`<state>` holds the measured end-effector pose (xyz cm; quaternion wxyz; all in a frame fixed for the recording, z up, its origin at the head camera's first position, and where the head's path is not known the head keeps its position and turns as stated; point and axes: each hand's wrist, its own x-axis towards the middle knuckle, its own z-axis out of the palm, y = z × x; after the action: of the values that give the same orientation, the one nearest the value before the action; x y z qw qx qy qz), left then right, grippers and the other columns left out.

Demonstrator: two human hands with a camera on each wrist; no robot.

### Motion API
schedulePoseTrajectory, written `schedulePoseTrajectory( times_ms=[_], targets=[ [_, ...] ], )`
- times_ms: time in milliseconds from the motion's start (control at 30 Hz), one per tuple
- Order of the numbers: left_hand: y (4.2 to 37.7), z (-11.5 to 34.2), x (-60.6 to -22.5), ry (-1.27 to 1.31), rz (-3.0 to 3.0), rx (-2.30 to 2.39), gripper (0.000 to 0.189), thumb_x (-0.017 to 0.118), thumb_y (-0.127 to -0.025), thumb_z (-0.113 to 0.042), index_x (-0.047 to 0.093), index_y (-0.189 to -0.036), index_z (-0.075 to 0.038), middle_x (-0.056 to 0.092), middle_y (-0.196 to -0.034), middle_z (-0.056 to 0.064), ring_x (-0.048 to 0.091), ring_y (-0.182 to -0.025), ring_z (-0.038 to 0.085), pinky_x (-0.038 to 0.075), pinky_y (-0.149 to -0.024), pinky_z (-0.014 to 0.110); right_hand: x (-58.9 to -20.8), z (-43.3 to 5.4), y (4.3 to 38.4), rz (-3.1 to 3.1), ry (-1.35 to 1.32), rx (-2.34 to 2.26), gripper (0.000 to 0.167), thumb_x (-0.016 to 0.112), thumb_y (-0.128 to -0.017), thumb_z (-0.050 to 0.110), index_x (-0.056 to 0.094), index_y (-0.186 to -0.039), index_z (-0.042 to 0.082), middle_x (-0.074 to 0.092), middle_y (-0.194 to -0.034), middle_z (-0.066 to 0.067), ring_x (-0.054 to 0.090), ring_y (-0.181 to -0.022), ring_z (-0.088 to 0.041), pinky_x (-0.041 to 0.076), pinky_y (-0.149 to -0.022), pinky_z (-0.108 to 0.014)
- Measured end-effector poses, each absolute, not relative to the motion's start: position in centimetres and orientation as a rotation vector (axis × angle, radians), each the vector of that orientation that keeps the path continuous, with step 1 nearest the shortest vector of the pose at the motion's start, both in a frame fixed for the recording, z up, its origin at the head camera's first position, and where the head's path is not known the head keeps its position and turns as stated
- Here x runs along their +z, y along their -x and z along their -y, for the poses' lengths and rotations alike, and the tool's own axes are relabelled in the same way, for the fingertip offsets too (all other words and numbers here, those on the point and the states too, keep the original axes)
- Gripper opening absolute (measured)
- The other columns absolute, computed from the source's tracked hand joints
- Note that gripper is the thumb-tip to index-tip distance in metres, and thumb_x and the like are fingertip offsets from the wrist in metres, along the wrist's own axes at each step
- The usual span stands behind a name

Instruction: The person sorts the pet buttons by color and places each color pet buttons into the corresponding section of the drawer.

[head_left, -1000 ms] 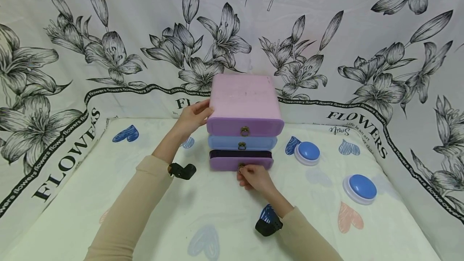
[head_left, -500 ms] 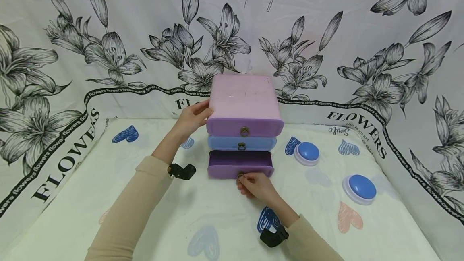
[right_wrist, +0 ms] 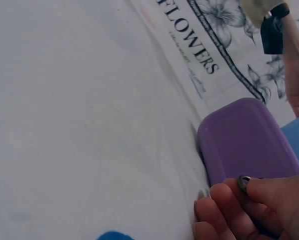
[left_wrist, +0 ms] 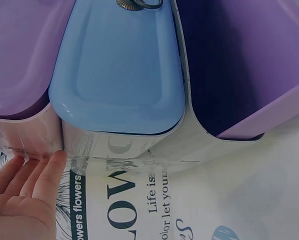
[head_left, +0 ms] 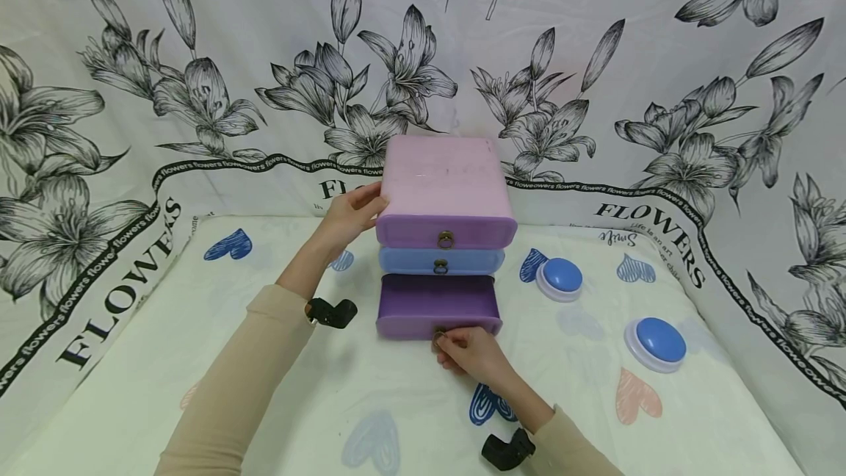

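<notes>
A small cabinet [head_left: 449, 175] of three stacked drawers stands at the back middle, pink on top. Its purple top drawer [head_left: 410, 232] and blue middle drawer [head_left: 403, 261] are closed, each with a brass ring. The purple bottom drawer [head_left: 403, 327] is pulled well out, and the part of its inside that shows looks bare. My right hand [head_left: 477, 355] pinches the bottom drawer's ring pull [right_wrist: 243, 183] between thumb and forefinger. My left hand [head_left: 350, 213] rests its straight fingertips against the cabinet's left side, as the left wrist view [left_wrist: 27, 195] shows.
Two blue push buttons on white bases, a nearer one [head_left: 662, 340] and a farther one [head_left: 563, 275], sit to the cabinet's right. A heart-print cloth [head_left: 317, 417] covers the table. Behind it hangs a flower-print curtain [head_left: 297, 13].
The bottom drawer has slid toward me from slightly open to well out, with my right hand moving along on its ring. My left hand has stayed at the cabinet's side.
</notes>
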<state>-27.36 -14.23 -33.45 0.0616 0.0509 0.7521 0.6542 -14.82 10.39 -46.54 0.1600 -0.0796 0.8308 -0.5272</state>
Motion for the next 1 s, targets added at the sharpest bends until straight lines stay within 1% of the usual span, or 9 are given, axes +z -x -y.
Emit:
schedulePoseTrajectory(
  times_ms=[433, 533, 800, 1000],
  targets=[
    [25.5, 13.8, -31.2, -0.151, -2.271, 1.939, 0.054, 0.053, -0.094, -0.024, 0.035, -0.143, -0.011, 0.040, -0.143, 0.010, 0.045, -0.126, 0.024, 0.045, -0.099, 0.036, -46.6, -11.0, 13.2, -2.371, 0.278, -1.471, 0.030, 0.060, -0.089, 0.035, 0.072, -0.083, 0.008, 0.068, -0.070, 0.000, 0.064, -0.061, -0.009, 0.053, -0.050, -0.022],
    [25.8, 13.8, -31.4, -0.152, -2.262, 1.946, 0.055, 0.054, -0.093, -0.025, 0.035, -0.143, -0.012, 0.040, -0.143, 0.010, 0.045, -0.125, 0.024, 0.045, -0.099, 0.037, -46.7, -11.1, 12.9, -2.383, 0.293, -1.457, 0.029, 0.060, -0.089, 0.034, 0.072, -0.083, 0.008, 0.068, -0.069, 0.001, 0.064, -0.060, -0.009, 0.052, -0.049, -0.021],
    [27.3, 14.2, -33.3, -0.163, -2.264, 1.975, 0.055, 0.058, -0.091, -0.032, 0.039, -0.141, -0.018, 0.043, -0.140, 0.004, 0.048, -0.122, 0.019, 0.047, -0.097, 0.035, -46.8, -11.2, 11.9, -2.364, 0.290, -1.456, 0.029, 0.060, -0.089, 0.034, 0.072, -0.083, 0.008, 0.068, -0.068, 0.001, 0.063, -0.060, -0.009, 0.053, -0.050, -0.021],
    [27.4, 14.3, -33.6, -0.171, -2.288, 1.964, 0.058, 0.058, -0.090, -0.035, 0.038, -0.142, -0.018, 0.043, -0.141, 0.005, 0.048, -0.123, 0.019, 0.046, -0.098, 0.035, -47.0, -11.3, 11.2, -2.391, 0.320, -1.430, 0.029, 0.059, -0.089, 0.034, 0.072, -0.080, 0.009, 0.067, -0.066, 0.002, 0.062, -0.058, -0.010, 0.051, -0.047, -0.021]
  ],
)
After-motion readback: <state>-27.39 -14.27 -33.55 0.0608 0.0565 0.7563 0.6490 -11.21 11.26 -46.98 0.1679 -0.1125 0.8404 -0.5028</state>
